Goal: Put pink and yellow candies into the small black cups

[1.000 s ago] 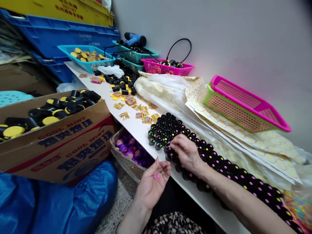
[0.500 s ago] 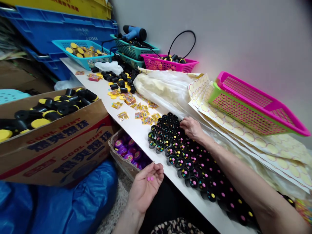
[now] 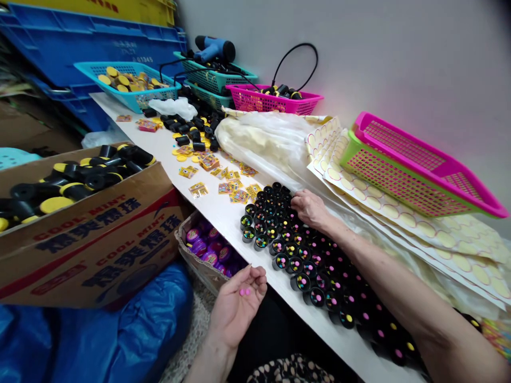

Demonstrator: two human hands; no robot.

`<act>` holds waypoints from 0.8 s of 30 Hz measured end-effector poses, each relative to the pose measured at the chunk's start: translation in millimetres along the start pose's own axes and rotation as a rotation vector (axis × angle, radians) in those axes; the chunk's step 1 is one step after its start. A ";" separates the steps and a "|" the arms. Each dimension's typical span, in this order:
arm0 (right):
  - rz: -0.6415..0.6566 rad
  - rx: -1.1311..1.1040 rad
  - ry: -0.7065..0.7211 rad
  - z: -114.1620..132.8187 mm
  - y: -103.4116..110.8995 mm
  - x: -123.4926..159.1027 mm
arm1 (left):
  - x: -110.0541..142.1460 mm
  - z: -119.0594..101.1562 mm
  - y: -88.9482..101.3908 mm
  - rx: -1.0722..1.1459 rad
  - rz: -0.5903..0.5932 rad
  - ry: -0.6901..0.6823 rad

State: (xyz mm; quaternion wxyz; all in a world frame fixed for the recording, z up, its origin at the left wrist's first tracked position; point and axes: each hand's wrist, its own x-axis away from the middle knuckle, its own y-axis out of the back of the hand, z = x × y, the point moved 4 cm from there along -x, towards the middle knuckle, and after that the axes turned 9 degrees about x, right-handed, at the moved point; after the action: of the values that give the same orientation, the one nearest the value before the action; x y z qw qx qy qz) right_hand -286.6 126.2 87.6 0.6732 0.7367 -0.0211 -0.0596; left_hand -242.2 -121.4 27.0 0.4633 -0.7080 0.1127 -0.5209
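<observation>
My left hand [image 3: 240,298] is turned palm up in front of the table edge, fingers curled into a cup. Two small pink candies [image 3: 245,292] lie in its palm. Over the far part of a dense block of small black cups [image 3: 302,282] is my right hand [image 3: 309,206], its fingertips pinched together; what they hold, if anything, is hidden. The cups stand upright with coloured candy pellets inside, and many show a pink or yellow one on top. My right forearm passes above the nearer cups and hides some of them.
Yellow sachets [image 3: 239,196] and loose black tubes [image 3: 182,140] lie farther along the table [image 3: 159,146]. Sticker sheets [image 3: 371,205] and a pink basket [image 3: 431,165] are at the right. Left of the table stand a cardboard box [image 3: 99,234] of black tubes and a box of purple packs [image 3: 209,247].
The view has shifted slightly, so the far things sit a little more to the left. My right hand stays pinched at nearly the same cups, and the candies still lie in my left palm.
</observation>
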 end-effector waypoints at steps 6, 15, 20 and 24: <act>0.001 -0.002 -0.047 0.8 -2.4 -0.2 | 1.7 -0.2 0.7 0.012 -0.007 0.003; -0.024 -0.146 -0.206 -6.3 -10.2 -3.8 | 2.1 5.0 -3.7 -0.006 0.000 0.009; -0.027 -0.219 -0.166 -10.8 -8.9 -1.1 | 6.8 3.2 -2.8 -0.006 0.009 0.007; -0.052 -0.261 -0.147 -13.4 -1.7 7.2 | 10.4 2.9 -3.1 0.000 0.007 0.001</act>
State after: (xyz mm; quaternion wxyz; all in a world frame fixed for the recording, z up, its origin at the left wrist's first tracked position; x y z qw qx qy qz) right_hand -278.0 138.8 86.7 0.7582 0.6368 -0.0435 -0.1329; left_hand -236.2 -124.7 35.9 0.4652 -0.7072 0.1154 -0.5198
